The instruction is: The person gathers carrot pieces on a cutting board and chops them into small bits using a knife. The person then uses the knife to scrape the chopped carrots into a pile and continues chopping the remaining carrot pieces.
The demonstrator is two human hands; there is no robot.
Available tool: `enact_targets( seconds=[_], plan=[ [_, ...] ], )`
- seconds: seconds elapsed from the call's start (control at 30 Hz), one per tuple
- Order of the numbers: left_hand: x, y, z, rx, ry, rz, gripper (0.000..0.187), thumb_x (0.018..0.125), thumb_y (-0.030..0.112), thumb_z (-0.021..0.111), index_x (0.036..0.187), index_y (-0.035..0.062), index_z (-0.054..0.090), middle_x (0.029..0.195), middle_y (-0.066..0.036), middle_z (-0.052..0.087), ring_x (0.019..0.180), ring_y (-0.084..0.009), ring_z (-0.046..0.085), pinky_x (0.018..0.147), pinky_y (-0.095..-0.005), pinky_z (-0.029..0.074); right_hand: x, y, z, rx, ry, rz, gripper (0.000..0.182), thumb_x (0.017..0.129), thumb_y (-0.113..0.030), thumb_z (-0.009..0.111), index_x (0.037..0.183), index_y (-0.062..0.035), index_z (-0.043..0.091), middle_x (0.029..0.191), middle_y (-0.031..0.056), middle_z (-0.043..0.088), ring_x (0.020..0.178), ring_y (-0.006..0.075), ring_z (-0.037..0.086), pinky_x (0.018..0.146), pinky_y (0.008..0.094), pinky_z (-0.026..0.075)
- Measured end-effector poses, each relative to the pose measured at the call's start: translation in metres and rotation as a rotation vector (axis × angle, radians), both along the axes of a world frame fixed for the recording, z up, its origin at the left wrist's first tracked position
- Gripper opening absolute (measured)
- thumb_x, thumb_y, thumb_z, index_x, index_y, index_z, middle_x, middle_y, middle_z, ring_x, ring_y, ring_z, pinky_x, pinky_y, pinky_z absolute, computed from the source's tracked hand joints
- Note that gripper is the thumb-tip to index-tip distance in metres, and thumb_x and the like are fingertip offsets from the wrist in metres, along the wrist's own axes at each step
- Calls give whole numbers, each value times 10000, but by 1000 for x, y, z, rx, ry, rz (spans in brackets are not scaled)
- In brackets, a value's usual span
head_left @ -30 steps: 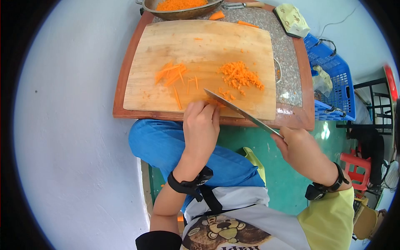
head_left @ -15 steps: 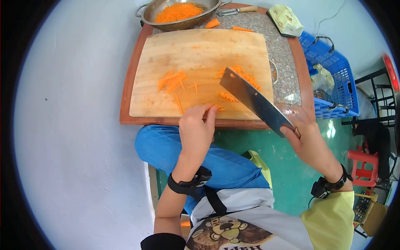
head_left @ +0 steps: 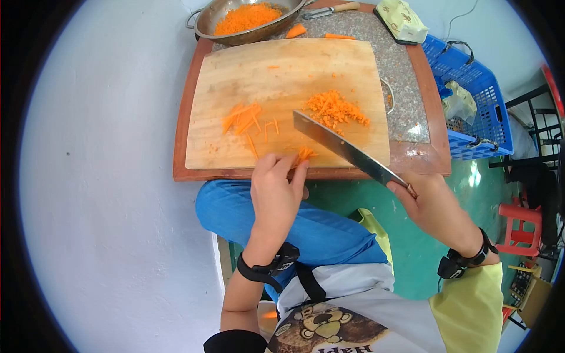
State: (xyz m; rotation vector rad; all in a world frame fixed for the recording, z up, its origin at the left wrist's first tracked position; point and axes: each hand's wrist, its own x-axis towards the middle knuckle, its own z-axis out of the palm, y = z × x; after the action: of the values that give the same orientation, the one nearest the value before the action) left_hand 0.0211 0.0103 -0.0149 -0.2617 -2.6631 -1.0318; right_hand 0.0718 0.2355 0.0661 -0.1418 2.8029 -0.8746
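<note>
With the right hand (head_left: pixel 432 203) gripping the knife (head_left: pixel 347 150) and left hand (head_left: pixel 275 191) fingertips pinching carrot strips (head_left: pixel 303 155) just beside its blade, a slip could nick them.

The round metal bowl of diced carrot (head_left: pixel 250 20) is cut off by the top edge. The knife's handle is hidden inside the right hand (head_left: pixel 432 203). The small bunch of carrot strips (head_left: pixel 303 155) is partly covered by the left hand's fingertips (head_left: pixel 297 167).
</note>
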Motion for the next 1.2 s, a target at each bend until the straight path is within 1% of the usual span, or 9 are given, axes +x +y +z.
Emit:
enact_targets(
  seconds=[0.13, 0.23, 0.43, 0.53, 0.6, 0.83, 0.97, 1.03, 1.2],
  plan=[
    [-1, 5, -15, -47, 47, 16, 111, 751, 62, 685, 820, -25, 678, 745, -143, 600, 688, -290, 594, 635, -349, 476, 1, -9, -8, 102, 24, 80, 293, 879, -213, 571, 678, -18, 485, 569, 195, 538, 532, 396, 544, 483, 451, 433],
    [-3, 5, -18, 1, 68, 20, 93, 750, 52, 680, 803, -24, 679, 729, -140, 590, 682, -288, 585, 624, -356, 471, 1, -13, -10, 135, 63, 113, 278, 880, -212, 569, 698, -22, 482, 560, 196, 542, 534, 391, 553, 473, 457, 438],
    [-3, 6, -19, -3, 109, 12, 82, 748, 36, 668, 806, -22, 676, 724, -140, 587, 682, -289, 582, 619, -355, 469, -1, -14, -9, 191, 11, 138, 280, 878, -206, 572, 704, -8, 478, 566, 198, 544, 534, 392, 556, 476, 458, 443],
    [-3, 6, -19, 21, 74, 1, 80, 744, 27, 663, 805, -23, 671, 732, -139, 589, 695, -296, 580, 635, -361, 469, -5, -17, -11, 222, 6, 155, 284, 878, -202, 573, 699, -4, 476, 561, 196, 541, 529, 393, 556, 476, 455, 445],
    [-3, 6, -20, -2, 133, -16, 77, 741, 20, 658, 800, -27, 667, 736, -140, 589, 711, -304, 577, 650, -370, 467, -8, -19, -10, 225, 10, 164, 287, 881, -205, 568, 699, -4, 475, 560, 193, 542, 529, 389, 561, 475, 451, 450],
    [-1, 7, -19, -11, 139, -10, 72, 738, 17, 655, 795, -28, 651, 739, -148, 590, 721, -316, 576, 659, -377, 466, -5, -29, -16, 311, 59, 175, 276, 895, -223, 543, 734, -3, 497, 560, 179, 554, 542, 368, 590, 504, 435, 485],
    [0, 7, -20, 13, 104, 9, 58, 740, 19, 653, 777, -23, 641, 716, -149, 576, 701, -320, 568, 637, -383, 458, 0, -17, -9, 300, 16, 128, 275, 896, -216, 540, 735, 4, 511, 571, 191, 560, 535, 390, 578, 513, 451, 478],
    [-1, 7, -21, 16, 115, 7, 55, 741, 21, 652, 771, -23, 639, 707, -149, 569, 689, -320, 565, 626, -385, 455, 0, -13, -6, 218, -37, 89, 274, 893, -202, 546, 722, 10, 516, 574, 212, 555, 535, 413, 559, 513, 467, 459],
    [-1, 7, -22, 35, 120, 10, 60, 741, 27, 655, 752, -28, 636, 678, -150, 556, 654, -318, 556, 604, -380, 451, 1, -13, -4, 112, 3, 59, 273, 884, -186, 561, 703, 11, 506, 563, 227, 537, 544, 424, 543, 505, 472, 437]
  ],
)
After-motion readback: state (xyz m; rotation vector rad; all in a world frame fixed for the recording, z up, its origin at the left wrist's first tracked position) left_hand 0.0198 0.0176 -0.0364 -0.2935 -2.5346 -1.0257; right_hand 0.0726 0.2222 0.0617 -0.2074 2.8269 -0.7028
